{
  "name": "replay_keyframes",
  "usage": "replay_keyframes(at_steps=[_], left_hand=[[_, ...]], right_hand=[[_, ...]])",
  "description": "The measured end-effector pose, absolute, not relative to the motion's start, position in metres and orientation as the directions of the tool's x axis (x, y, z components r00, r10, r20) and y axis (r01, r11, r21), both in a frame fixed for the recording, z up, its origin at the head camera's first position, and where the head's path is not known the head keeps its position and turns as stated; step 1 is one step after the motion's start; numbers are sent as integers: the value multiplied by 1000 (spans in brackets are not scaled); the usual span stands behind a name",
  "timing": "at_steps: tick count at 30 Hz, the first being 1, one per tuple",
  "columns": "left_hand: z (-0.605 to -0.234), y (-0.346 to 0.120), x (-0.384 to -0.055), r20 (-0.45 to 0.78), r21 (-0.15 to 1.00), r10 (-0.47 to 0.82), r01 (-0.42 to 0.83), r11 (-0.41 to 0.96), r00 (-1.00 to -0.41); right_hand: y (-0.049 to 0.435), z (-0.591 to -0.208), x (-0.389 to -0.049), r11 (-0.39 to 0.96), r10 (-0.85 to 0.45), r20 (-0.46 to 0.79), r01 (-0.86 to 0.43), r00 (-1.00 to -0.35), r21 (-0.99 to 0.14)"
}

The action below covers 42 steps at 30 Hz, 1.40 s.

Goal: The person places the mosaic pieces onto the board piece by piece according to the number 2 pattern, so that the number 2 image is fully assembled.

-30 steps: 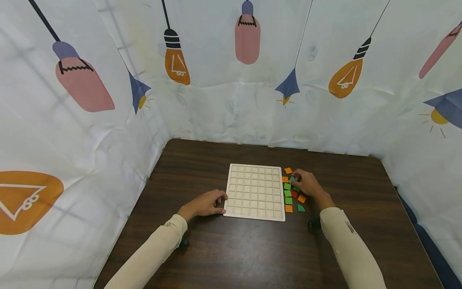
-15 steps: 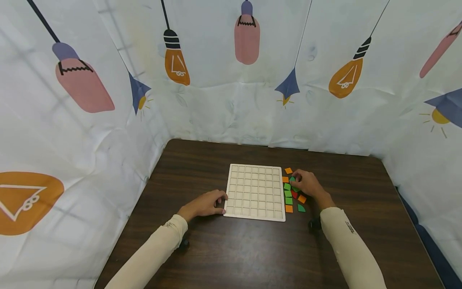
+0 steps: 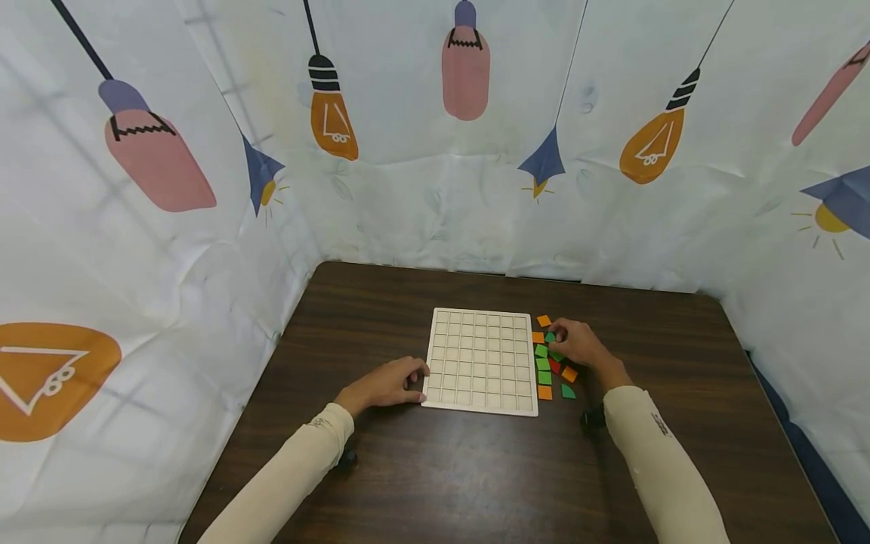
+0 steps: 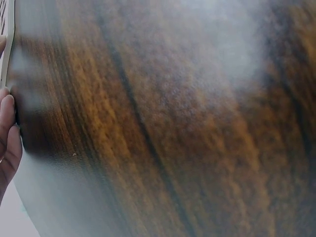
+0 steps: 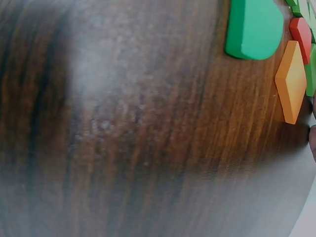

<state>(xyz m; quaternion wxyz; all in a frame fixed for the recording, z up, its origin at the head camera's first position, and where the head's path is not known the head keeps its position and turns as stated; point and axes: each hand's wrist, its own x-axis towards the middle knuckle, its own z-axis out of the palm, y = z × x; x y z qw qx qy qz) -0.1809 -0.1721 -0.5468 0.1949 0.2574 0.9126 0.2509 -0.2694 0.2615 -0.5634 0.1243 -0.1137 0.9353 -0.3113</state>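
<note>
A pale square board [image 3: 481, 363] with a grid of shallow cells lies on the table. At its left edge, near the front corner, my left hand [image 3: 382, 384] touches it with fingertips and thumb, the fingers loosely bent. Only part of that hand [image 4: 7, 133] shows in the left wrist view. Beyond the right edge my right hand [image 3: 579, 346] pinches a small green tile [image 3: 550, 337] between thumb and index finger, low over the tiles. A red tile [image 3: 554, 366] and an orange tile [image 3: 569, 374] lie just below this hand. In the right wrist view its fingertips barely show.
Several flat tiles flank the board's right side: an orange one [image 3: 545, 393], a light green one [image 3: 544, 378] and a darker green one with a rounded side [image 5: 254, 29]. All lie on a dark wood-grain table [image 3: 469, 476]. Patterned white cloth [image 3: 408, 204] surrounds the table.
</note>
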Motion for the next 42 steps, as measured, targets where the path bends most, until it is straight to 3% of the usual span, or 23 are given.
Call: replay_keyframes(at_steps=[24,42], left_hand=[[-551,-174,-181,-214,572,568,369,733,-795],[-550,-175,-181,-203,580,580,381,720,-789]], right_hand=[[263,-555,-259,673,-299,-70,-158,-952,-722],[231,-542,-266,530,-427,13,-262,-904,-806]])
